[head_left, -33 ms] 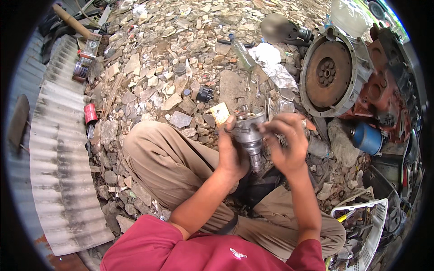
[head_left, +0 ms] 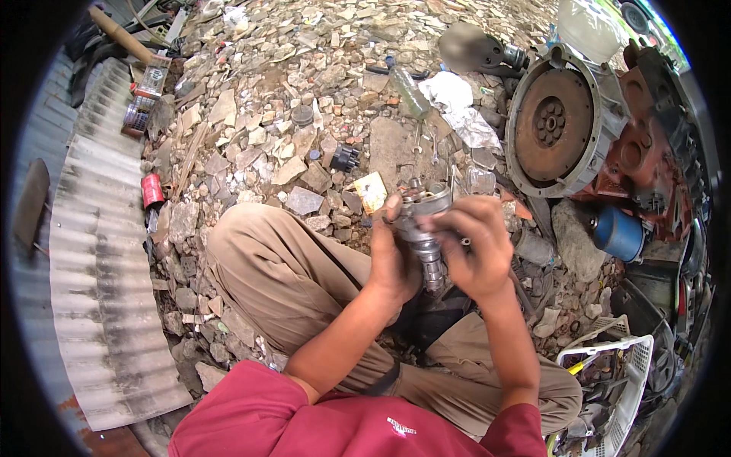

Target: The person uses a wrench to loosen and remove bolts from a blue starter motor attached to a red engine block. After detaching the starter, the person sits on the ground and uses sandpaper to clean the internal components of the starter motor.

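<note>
My left hand (head_left: 392,255) is wrapped round a silver cylindrical metal part (head_left: 425,240) with a wider top and a narrow stepped shaft pointing down, held above my crossed legs. My right hand (head_left: 476,236) has curled fingers against the part's right side; whether they pinch anything small is unclear. A small ring-shaped piece (head_left: 465,241) shows by those fingers. Beyond my hands lie a yellow stained card (head_left: 370,192), a black cap with several posts (head_left: 346,158), wrenches (head_left: 418,137) and a white rag (head_left: 449,103).
A flywheel housing (head_left: 586,156), rusty-red engine casting (head_left: 647,145), blue filter (head_left: 617,232) and white crate (head_left: 630,388) crowd my right. Corrugated sheeting (head_left: 99,251), a red can (head_left: 151,190) and a bottle (head_left: 407,91) lie on the rubble.
My right hand has shifted slightly down and left, its fingers closer in against the metal part. The part and my left hand have moved very little.
</note>
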